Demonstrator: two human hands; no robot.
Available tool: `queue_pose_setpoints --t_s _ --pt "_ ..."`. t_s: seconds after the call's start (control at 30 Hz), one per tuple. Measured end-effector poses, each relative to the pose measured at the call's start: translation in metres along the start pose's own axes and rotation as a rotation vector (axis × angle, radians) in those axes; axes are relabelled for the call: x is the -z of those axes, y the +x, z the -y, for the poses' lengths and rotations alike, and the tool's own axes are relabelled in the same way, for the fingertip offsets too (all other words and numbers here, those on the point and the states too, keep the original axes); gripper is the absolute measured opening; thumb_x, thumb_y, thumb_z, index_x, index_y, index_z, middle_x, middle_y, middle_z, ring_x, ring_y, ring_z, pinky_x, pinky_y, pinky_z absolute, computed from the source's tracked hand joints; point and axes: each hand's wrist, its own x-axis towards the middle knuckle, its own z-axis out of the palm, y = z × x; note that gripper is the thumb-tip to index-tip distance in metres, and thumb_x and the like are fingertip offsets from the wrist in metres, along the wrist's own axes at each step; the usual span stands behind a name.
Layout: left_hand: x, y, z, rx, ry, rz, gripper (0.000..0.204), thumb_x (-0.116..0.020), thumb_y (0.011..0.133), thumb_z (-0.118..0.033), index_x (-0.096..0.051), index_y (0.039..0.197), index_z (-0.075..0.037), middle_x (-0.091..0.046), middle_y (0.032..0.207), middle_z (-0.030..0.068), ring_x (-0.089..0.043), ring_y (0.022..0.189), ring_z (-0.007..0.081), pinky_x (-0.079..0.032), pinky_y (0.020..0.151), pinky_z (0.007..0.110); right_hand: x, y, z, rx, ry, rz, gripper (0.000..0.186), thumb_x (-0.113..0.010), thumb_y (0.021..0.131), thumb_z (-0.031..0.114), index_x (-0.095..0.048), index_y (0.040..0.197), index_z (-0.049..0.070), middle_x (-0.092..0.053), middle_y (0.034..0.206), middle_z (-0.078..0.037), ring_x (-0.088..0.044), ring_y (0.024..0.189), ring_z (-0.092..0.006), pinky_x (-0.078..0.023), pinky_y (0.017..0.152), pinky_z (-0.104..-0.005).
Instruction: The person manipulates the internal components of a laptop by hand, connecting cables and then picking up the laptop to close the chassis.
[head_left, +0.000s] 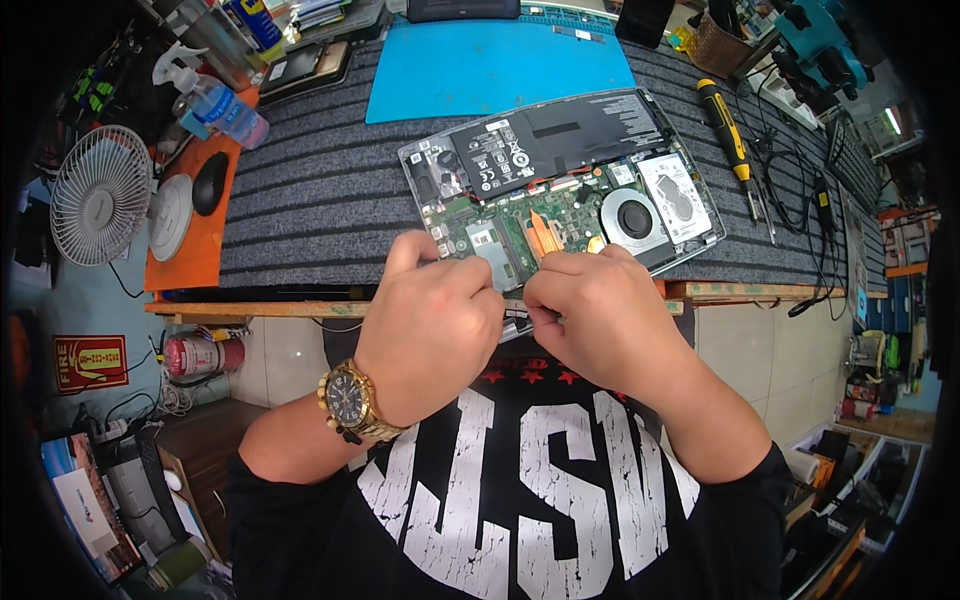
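One shirt, two hands at one laptop.

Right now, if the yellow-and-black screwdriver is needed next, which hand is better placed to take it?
Probably the right hand. The screwdriver lies right of the opened laptop, nearer to this hand; the left hand is farther away. Both are at the laptop's near edge.

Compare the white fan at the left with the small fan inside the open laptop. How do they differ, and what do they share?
The white fan looks far larger than the laptop fan. The white fan stands on a round base; the laptop fan lies set into the open laptop. The white fan has a pale centre; the laptop fan has a dark one. Both have round faces.
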Motion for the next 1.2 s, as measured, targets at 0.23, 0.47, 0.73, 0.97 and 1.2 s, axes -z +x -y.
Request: queue_pose_setpoints --t_s 0.23,0.47,0.73,0.97,1.2 --pt "-0.0038 0.0004 -0.0029 0.000 0.005 -0.050 0.013 -0.080 0.085 -0.009 -0.072 0.074 -0.009 -0.065 0.083 0.0041 -0.066 0.076 0.0258 -0.047 0.097 0.045 -0.0018 0.0005 -0.0002 -0.022 0.005 0.005 0.012 -0.081 0.081 0.006 -0.071 0.086 0.010 -0.071 0.086 -0.004 -0.073 0.083 -0.0314 -0.049 0.074 -0.0453" --pt "0.0006 0.0013 -0.0039 0.015 0.003 -0.014 0.014 -0.088 0.081 -0.007 -0.075 0.077 -0.007 -0.072 0.089 0.0031 -0.068 0.077 0.0253 -0.046 0.095 0.045 -0.0048 0.0001 0.0020 -0.023 0.004 -0.012 0.012 -0.079 0.081 0.005 -0.069 0.086 0.009 -0.070 0.085 -0.005 -0.072 0.083 -0.0322 -0.048 0.074 -0.0467" --pt "-0.0010 0.0029 -0.0040 0.039 -0.006 -0.012 0.012 -0.087 0.080 -0.006 -0.075 0.077 -0.007 -0.072 0.089 0.0026 -0.068 0.080 0.0251 -0.046 0.092 0.045 -0.0049 0.0034 0.0016 -0.041 -0.001 0.011 0.011 -0.079 0.082 0.006 -0.069 0.086 0.009 -0.071 0.086 -0.005 -0.073 0.084 -0.0335 -0.050 0.074 -0.0478" --pt "0.0001 0.0034 -0.0017 0.036 -0.011 -0.007 0.012 -0.087 0.080 -0.006 -0.075 0.077 -0.007 -0.072 0.087 0.0021 -0.068 0.080 0.0247 -0.045 0.091 0.044 -0.0038 0.0045 0.0015 -0.035 -0.003 0.031 0.010 -0.079 0.083 0.006 -0.070 0.087 0.008 -0.072 0.088 -0.006 -0.074 0.084 -0.0354 -0.052 0.074 -0.0498" --pt "-0.0017 0.0025 -0.0020 0.062 -0.029 -0.015 0.012 -0.088 0.079 -0.007 -0.076 0.077 -0.007 -0.072 0.088 0.0019 -0.068 0.080 0.0244 -0.046 0.090 0.043 -0.0028 0.0061 -0.0003 -0.007 -0.006 0.012 0.011 -0.080 0.081 0.006 -0.071 0.087 0.008 -0.071 0.087 -0.006 -0.074 0.082 -0.0346 -0.053 0.071 -0.0489"
